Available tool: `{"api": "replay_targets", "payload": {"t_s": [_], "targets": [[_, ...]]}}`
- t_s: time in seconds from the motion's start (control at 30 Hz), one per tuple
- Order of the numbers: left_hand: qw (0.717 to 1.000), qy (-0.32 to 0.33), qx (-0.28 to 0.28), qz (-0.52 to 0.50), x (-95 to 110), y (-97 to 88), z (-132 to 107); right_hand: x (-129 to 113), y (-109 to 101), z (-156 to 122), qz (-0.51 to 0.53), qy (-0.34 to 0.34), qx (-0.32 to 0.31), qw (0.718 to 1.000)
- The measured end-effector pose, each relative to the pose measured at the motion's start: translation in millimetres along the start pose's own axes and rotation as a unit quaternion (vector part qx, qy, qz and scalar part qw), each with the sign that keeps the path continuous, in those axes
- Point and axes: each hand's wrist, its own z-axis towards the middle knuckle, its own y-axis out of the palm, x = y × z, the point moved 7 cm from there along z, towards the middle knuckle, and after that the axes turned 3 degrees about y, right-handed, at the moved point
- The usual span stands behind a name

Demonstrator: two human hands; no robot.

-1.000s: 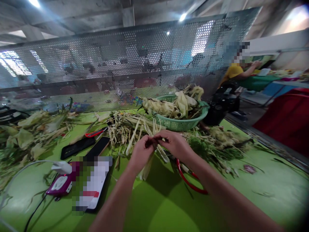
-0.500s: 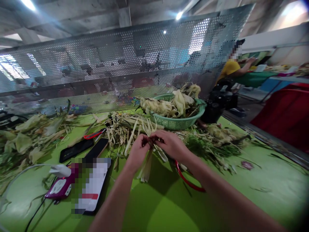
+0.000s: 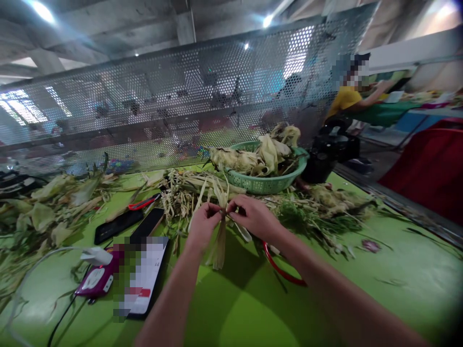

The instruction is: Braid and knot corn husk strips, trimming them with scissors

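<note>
From my end I have the left hand [image 3: 200, 229] and right hand [image 3: 255, 217] close together, fingertips of each pinched on pale husk strips [image 3: 219, 246], presumably so the strands hold at one point while the loose ends trail toward the green counter [image 3: 235, 308]. Just beyond lies a heap of dry fibre [image 3: 177, 193], seemingly placed within reach. Behind, the green basket [image 3: 258, 184] corrals bulkier husks [image 3: 238, 159]; the red tool [image 3: 141, 204] sits left, likely set aside.

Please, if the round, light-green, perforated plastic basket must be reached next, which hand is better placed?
Probably the right hand: the basket stands just beyond it, while the left hand is farther away. Both hold pale, ribbon-like husk strips.
</note>
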Motion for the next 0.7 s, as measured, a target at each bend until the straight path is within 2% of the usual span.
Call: {"api": "replay_targets", "payload": {"t_s": [0.13, 0.23, 0.37, 0.5, 0.7], "targets": [[0.999, 0.008, 0.008, 0.037, 1.8, -2.3, 0.6, 6.6, 5.8, -0.4, 0.035, 0.029, -0.016, 0.999], [0.998, 0.025, 0.013, 0.060, 6.4, -2.9, 0.4, 13.7, 14.2, -1.1, 0.104, 0.061, -0.030, 0.992], [0.989, 0.079, 0.002, 0.125, 18.4, -0.2, -1.3, 20.8, 25.9, -1.5, 0.199, 0.082, -0.050, 0.975], [0.975, 0.127, 0.004, 0.181, 28.4, 2.6, -5.1, 24.5, 29.9, -1.3, 0.228, 0.090, -0.048, 0.968], [0.926, 0.209, 0.058, 0.309, 44.1, 6.0, -16.4, 31.1, 34.1, -2.7, 0.210, 0.113, -0.011, 0.971]]}}
